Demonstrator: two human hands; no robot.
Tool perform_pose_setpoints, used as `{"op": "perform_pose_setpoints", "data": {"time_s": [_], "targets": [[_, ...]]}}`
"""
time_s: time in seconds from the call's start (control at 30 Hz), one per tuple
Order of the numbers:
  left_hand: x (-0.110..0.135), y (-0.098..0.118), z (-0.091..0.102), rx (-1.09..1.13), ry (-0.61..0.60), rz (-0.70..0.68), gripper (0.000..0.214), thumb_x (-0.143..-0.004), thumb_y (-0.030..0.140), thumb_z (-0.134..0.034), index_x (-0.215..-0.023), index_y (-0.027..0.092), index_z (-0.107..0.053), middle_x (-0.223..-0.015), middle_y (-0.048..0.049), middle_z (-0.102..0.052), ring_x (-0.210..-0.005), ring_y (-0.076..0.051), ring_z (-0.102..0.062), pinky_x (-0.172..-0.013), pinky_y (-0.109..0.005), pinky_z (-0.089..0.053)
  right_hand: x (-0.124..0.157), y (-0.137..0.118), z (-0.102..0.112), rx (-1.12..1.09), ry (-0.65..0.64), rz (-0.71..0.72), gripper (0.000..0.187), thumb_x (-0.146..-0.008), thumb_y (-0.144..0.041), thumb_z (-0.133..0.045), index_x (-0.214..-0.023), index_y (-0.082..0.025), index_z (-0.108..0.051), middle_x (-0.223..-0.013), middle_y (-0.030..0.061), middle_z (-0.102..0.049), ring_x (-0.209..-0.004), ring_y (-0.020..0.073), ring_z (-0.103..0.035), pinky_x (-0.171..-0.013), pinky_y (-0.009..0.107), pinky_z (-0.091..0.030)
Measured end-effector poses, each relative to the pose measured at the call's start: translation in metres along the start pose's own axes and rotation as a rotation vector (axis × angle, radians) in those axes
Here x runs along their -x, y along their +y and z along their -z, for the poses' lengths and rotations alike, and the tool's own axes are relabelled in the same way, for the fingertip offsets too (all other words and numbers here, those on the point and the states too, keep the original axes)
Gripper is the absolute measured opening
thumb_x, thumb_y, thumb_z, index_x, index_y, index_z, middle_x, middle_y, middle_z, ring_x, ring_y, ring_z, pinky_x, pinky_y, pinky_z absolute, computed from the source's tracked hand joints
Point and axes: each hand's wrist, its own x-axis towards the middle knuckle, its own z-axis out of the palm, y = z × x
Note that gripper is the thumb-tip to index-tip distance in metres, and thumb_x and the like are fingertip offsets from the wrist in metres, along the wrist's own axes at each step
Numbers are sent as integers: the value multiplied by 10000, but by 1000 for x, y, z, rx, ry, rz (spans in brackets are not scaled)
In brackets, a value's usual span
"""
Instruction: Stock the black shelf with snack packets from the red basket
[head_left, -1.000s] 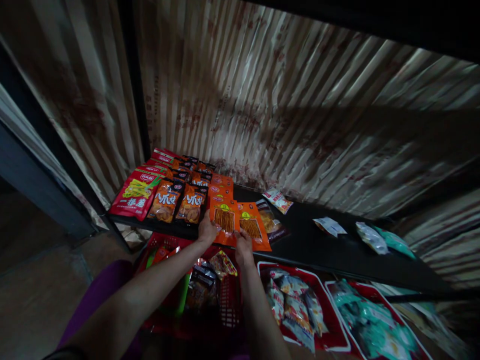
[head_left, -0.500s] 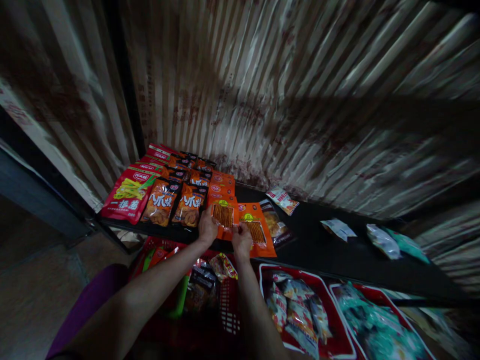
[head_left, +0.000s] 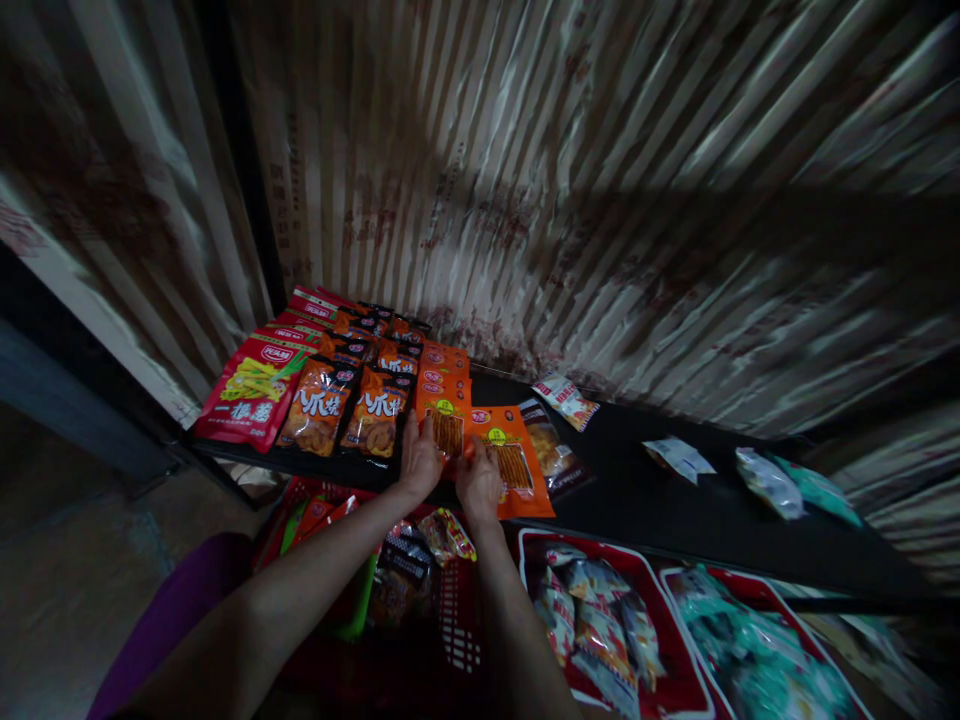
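My left hand (head_left: 420, 463) and my right hand (head_left: 478, 482) both grip the near end of an orange snack packet (head_left: 448, 424) lying at the front of a black shelf (head_left: 660, 510). The fingers of both hands are closed on its lower corners. A second orange packet (head_left: 513, 460) lies just right of it, under the edge of my right hand. Left of the hands lie two dark orange packets (head_left: 345, 410) and a red packet with green print (head_left: 247, 390). More packets are stacked in rows behind them.
A brown packet (head_left: 551, 452) and small loose packets (head_left: 679, 457) lie further right on the shelf. Below the shelf stand a red basket (head_left: 457, 610) with mixed snacks and red trays (head_left: 675, 690) with packets. A corrugated wall (head_left: 600, 200) rises behind.
The hands shifted the orange packet a little to the left and back, closer to the stack of orange packets. The view has also drifted slightly.
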Motion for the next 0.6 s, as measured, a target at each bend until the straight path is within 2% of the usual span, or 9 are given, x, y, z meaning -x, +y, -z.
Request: {"op": "perform_pose_setpoints", "data": {"time_s": [0.23,0.43,0.6], "targets": [[2,2,0,-89,-26,-42,603,-780,81,-492,-1373,32,-395,-1521,-241,-189,-1412,-331,-179,-1126,-447,-260,-2,-1,2,4,-21,54,325,-866,-162,-450,-1136,-175,-631,-1212,99,-599,-1084,204,-574,-933,288,-432],[8,3,0,-177,-111,-88,504,-829,147,-470,-1328,80,-476,-1508,-199,-269,-1423,-321,-145,-1132,-481,-219,-3,-2,6,24,-64,62,316,-870,-168,-453,-1131,-177,-632,-1209,108,-599,-1053,192,-604,-903,263,-442],[11,2,3,-211,-133,-116,491,-855,180,-442,-1335,80,-475,-1501,-193,-290,-1424,-311,-148,-1139,-479,-194,-2,-5,12,68,-108,62,299,-867,-203,-476,-1116,-197,-641,-1275,113,-561,-1001,198,-635,-827,273,-470]]}}
